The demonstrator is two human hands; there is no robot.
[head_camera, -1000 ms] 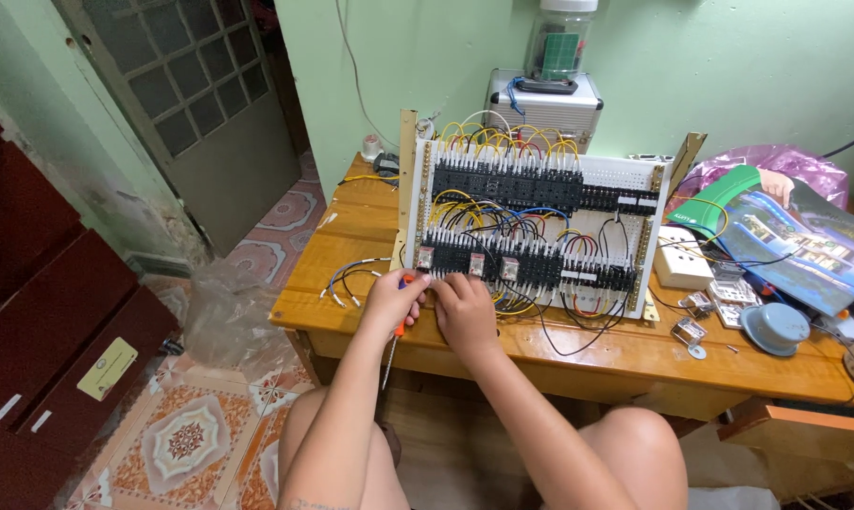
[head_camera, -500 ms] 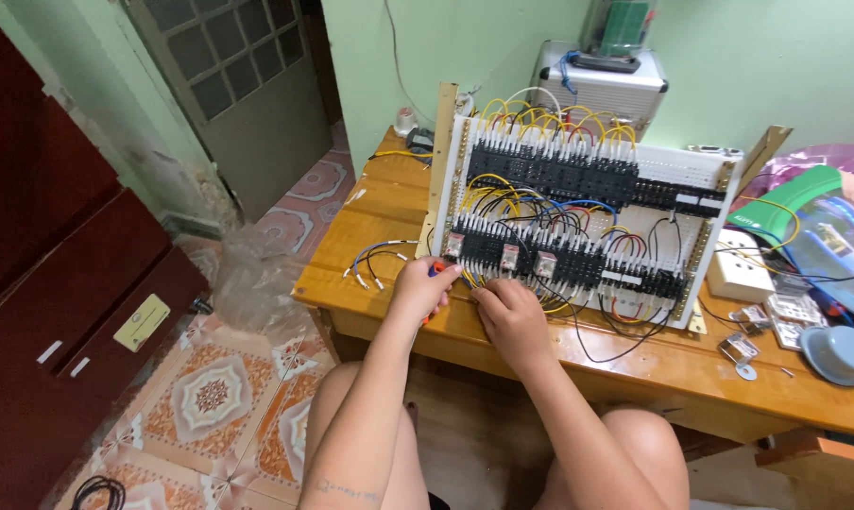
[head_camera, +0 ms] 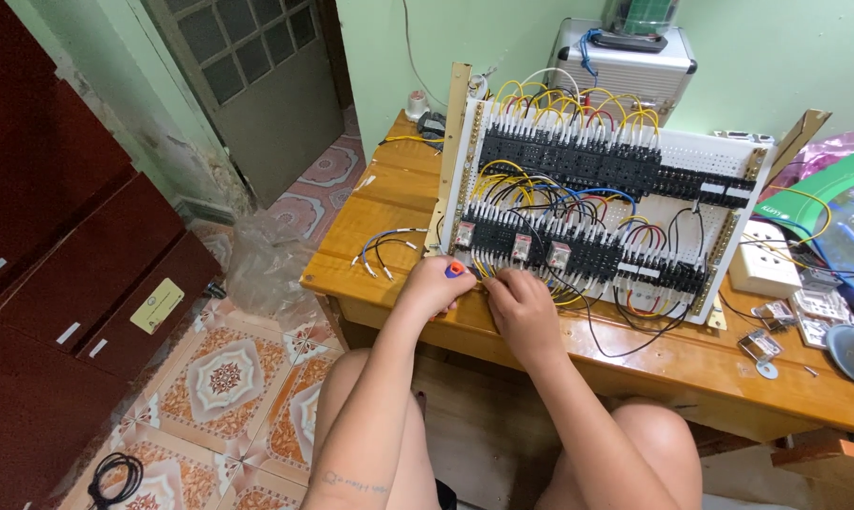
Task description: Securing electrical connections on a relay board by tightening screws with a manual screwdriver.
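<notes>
In the head view, your left hand (head_camera: 434,283) is clenched around a small orange-handled tool (head_camera: 455,270) at centre frame. Your right hand (head_camera: 520,304) pinches yellow wires (head_camera: 566,298) at the lower edge of the white perforated wiring panel (head_camera: 691,156), propped on the wooden table (head_camera: 389,203).

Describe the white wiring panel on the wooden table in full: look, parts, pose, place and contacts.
The white wiring panel is a perforated board in a brass-coloured frame, propped tilted on the wooden table. Two rows of black terminal blocks cross it, looped with yellow, blue, red and black wires. The left hand, gripping an orange-handled tool, and the right hand meet its lower left edge.
</notes>
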